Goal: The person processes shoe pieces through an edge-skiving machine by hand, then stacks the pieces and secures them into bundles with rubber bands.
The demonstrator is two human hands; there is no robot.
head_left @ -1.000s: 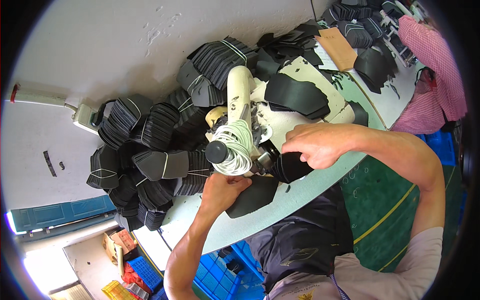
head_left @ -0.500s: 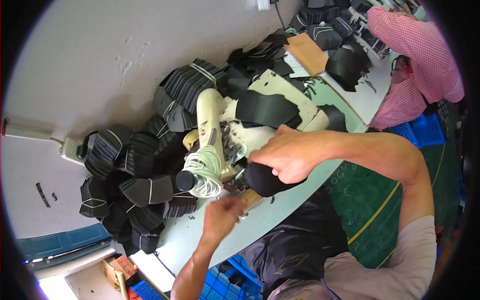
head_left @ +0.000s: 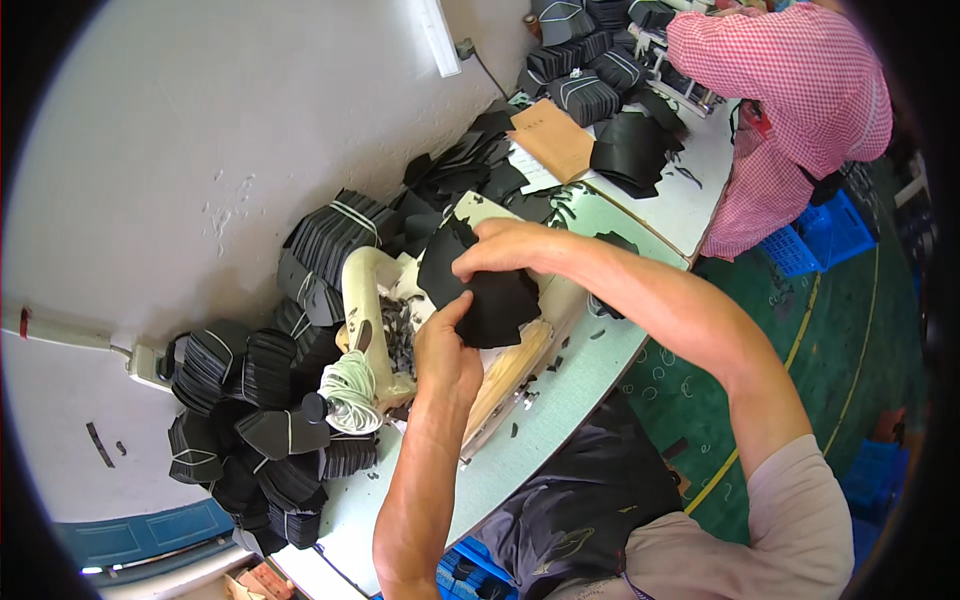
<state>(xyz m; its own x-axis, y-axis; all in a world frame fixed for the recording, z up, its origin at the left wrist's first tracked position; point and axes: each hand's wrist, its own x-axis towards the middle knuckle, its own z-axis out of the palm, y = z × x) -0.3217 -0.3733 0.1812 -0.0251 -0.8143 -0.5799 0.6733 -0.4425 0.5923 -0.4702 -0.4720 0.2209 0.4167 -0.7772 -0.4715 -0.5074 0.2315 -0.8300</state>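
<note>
Over a cream-coloured machine [head_left: 364, 300] with a curved arm, both hands hold thin black sheet pieces [head_left: 497, 305] with uneven edges. My left hand [head_left: 447, 350] grips the near left edge, its thumb on top and its other fingers mostly hidden. My right hand [head_left: 497, 248] is closed on the far part, its fingers curled over the surface. Whether one piece or a few lie together there, I cannot tell. White cord [head_left: 350, 392] is wound round the machine's near end. Beside the pieces, a light wooden strip [head_left: 510, 375] runs along the machine's base, with dark scraps around.
Banded stacks of black pieces [head_left: 285, 435] crowd the table's left side by the wall. Farther back lie loose black sheets [head_left: 465, 155] and a brown envelope [head_left: 552, 140]. A co-worker in a pink checked garment [head_left: 790, 90] sits at the far right, near a blue crate [head_left: 820, 235].
My left hand has come up from the machine's near edge to grip the black pieces. My right hand has shifted farther back and left. The whole view has also shifted.
</note>
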